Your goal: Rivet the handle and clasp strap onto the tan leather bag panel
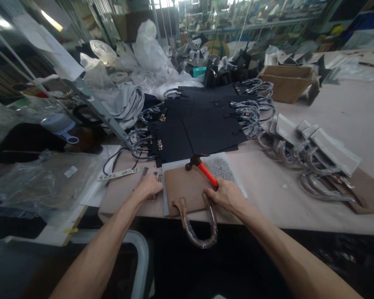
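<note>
A claw hammer [208, 173] with a red handle and dark head is gripped in my right hand [229, 194]. Its head is over a brown bag panel [180, 182], which lies on a pale speckled slab [221, 166]. From the panel's near side, a plastic-wrapped brown bag handle [202, 242] loops over the table edge. My left hand [148, 187] is closed just left of the slab, its fingertips down by some small dark strips [144, 171]. Whatever those fingers hold, if anything, is hidden.
Black bag panels [202, 131] with wrapped handles are stacked behind the slab. Brown bag pieces [367, 191] lie at the right, a cardboard box [286, 83] farther back. At the left are a lidded jug [58, 124], clear plastic bags [46, 178] and a slanting metal post [96, 106].
</note>
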Demonstrator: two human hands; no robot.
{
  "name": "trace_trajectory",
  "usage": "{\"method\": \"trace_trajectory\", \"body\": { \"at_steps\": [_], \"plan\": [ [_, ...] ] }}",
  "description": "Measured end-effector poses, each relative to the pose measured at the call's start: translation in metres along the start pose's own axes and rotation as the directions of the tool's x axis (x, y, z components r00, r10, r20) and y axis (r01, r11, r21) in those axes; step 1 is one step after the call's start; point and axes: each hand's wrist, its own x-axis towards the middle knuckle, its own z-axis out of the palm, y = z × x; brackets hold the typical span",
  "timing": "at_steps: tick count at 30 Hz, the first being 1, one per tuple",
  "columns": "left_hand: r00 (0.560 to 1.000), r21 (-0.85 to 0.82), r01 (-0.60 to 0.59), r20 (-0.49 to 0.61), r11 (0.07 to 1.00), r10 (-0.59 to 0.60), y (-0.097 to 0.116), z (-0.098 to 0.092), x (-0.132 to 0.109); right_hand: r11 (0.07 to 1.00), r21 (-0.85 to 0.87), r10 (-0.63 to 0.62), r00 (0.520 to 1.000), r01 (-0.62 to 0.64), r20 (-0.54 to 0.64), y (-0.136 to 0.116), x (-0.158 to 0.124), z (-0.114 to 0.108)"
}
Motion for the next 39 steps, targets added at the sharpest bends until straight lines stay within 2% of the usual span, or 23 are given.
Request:
{"method": "trace_trajectory", "body": {
  "at_steps": [2, 4, 5, 7, 9, 11, 14, 19, 22, 27, 34, 39],
  "plan": [
    [1.000, -0.109, -0.013, -0.011, 0.994, 0.012, -0.004, -0.003, -0.012, 1.000, 0.013, -0.003, 1.000, 0.003, -0.005, 0.001, 0.000, 0.001],
    [0.996, -0.279, -0.089, -0.050, 0.956, 0.078, -0.004, -0.003, -0.029, 1.000, 0.020, -0.003, 1.000, 0.003, -0.003, 0.001, 0.000, 0.001],
    [0.989, -0.405, -0.148, -0.077, 0.902, 0.127, -0.003, -0.002, -0.038, 1.000, 0.021, -0.003, 1.000, 0.003, 0.002, 0.001, 0.000, 0.001],
    [0.969, -0.651, -0.242, -0.130, 0.719, 0.208, 0.003, 0.007, -0.054, 1.000, 0.018, -0.003, 1.000, 0.003, 0.010, 0.001, 0.001, 0.000],
    [0.953, -0.779, -0.280, -0.154, 0.561, 0.262, 0.014, 0.023, -0.066, 1.000, 0.011, -0.009, 1.000, 0.009, 0.014, 0.002, 0.002, 0.001],
    [0.928, -0.776, -0.340, -0.183, 0.532, 0.325, 0.024, 0.043, -0.073, 1.000, 0.006, -0.013, 1.000, 0.012, 0.008, 0.003, 0.002, 0.002],
    [0.865, -0.714, -0.477, -0.277, 0.513, 0.418, 0.034, 0.071, -0.077, 1.000, 0.013, -0.025, 1.000, 0.025, 0.001, 0.004, 0.002, 0.005],
    [0.819, -0.636, -0.571, -0.402, 0.519, 0.408, 0.028, 0.096, -0.072, 0.999, 0.028, -0.021, 1.000, 0.021, 0.006, 0.004, 0.001, 0.003],
    [0.809, -0.626, -0.586, -0.416, 0.514, 0.415, 0.023, 0.100, -0.069, 1.000, 0.024, -0.019, 1.000, 0.019, 0.008, 0.003, 0.000, 0.000],
    [0.782, -0.544, -0.623, -0.441, 0.562, 0.441, 0.022, 0.101, -0.069, 0.999, 0.031, -0.018, 0.999, 0.017, 0.027, 0.002, 0.000, -0.001],
    [0.739, -0.442, -0.670, -0.474, 0.596, 0.479, 0.024, 0.099, -0.071, 0.999, 0.029, -0.042, 0.999, 0.042, -0.017, 0.005, 0.001, 0.003],
    [0.670, -0.367, -0.739, -0.485, 0.564, 0.562, 0.025, 0.097, -0.073, 0.999, 0.025, -0.041, 0.999, 0.041, -0.014, 0.005, 0.000, 0.003]
  ]
}}
